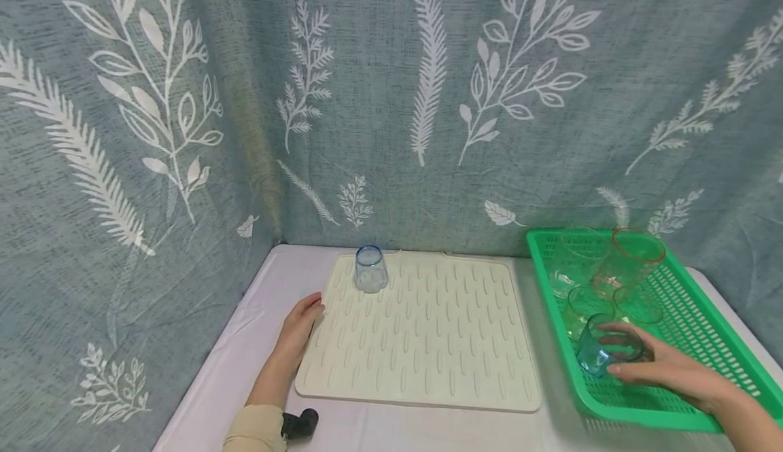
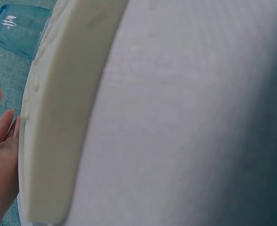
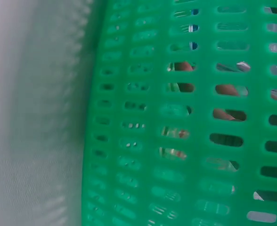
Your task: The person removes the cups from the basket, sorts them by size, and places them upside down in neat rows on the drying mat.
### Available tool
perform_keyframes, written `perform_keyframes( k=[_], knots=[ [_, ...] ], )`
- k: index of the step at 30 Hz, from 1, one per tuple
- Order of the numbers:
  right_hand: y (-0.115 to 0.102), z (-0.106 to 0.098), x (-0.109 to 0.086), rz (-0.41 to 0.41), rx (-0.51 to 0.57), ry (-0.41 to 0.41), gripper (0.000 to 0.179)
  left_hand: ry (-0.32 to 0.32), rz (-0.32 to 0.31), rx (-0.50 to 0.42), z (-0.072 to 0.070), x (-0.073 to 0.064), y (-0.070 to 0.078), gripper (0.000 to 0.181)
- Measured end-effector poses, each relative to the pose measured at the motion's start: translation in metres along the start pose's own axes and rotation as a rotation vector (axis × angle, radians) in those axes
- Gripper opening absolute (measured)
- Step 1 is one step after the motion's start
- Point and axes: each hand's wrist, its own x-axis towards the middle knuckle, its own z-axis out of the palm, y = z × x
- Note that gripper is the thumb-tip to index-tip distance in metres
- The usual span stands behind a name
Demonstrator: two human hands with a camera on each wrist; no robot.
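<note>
My right hand point(image 1: 679, 374) is in the front part of the green basket point(image 1: 648, 419), gripping a blue glass point(image 1: 590, 357) that tilts, with thumb and fingers at its side. In the right wrist view the slotted basket wall point(image 3: 204, 127) hides most of that hand. My left hand point(image 1: 301, 323) lies beside the left edge of a cream drying mat point(image 1: 422, 343), its fingers relaxed and holding nothing. At the mat's back left stands a clear glass with a blue rim point(image 1: 370, 275). The left wrist view shows this glass point(image 2: 20, 30), the mat edge point(image 2: 58, 113) and the left hand point(image 2: 2, 165).
Behind the blue glass, several other glasses sit in the basket, among them a tall one with a red rim point(image 1: 636, 258) and a clear tall one point(image 1: 571, 262). A white cloth point(image 1: 245, 329) covers the table. Patterned curtains point(image 1: 379, 98) hang behind and on both sides.
</note>
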Motion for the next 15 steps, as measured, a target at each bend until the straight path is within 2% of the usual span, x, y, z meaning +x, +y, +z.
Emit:
perform_keyframes(
  k=[3, 7, 15],
  knots=[
    [-0.003, 0.001, -0.002, 0.011, 0.01, 0.047, 0.069, -0.004, 0.001, 0.004, 0.001, 0.001, 0.0, 0.053],
    [-0.006, 0.001, -0.004, 0.027, 0.074, 0.085, 0.066, -0.006, 0.0, 0.006, 0.001, 0.001, 0.0, 0.053],
    [-0.02, 0.011, -0.006, -0.075, 0.162, 0.144, 0.055, 0.002, 0.0, 0.007, 0.001, 0.0, -0.001, 0.053]
  ],
)
